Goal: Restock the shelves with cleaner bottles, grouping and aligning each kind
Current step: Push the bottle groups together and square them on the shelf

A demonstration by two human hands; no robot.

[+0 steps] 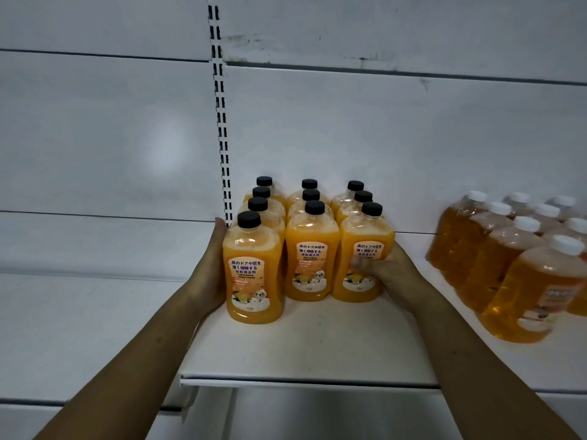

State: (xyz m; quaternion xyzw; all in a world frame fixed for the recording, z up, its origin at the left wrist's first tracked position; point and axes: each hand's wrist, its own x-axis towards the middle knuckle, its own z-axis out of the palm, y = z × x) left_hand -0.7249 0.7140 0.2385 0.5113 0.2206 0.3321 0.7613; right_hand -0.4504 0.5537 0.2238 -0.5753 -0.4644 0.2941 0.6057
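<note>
Several opaque orange cleaner bottles with black caps stand in three rows on the white shelf [317, 350]. The front bottle of the left row [253, 274] stands further forward than the other two fronts. My left hand [209, 265] lies flat against the left side of that row, fingers straight. My right hand [386, 271] wraps its fingers round the front right bottle [362, 258] from the right, its fingers over the label. The middle row's front bottle [312, 258] is untouched.
To the right on the same shelf stand several clear amber bottles with white caps [521, 281], grouped in rows. A slotted upright [222, 122] runs up the white back panel. The shelf's front edge [286, 382] is near my forearms; a lower shelf shows at left.
</note>
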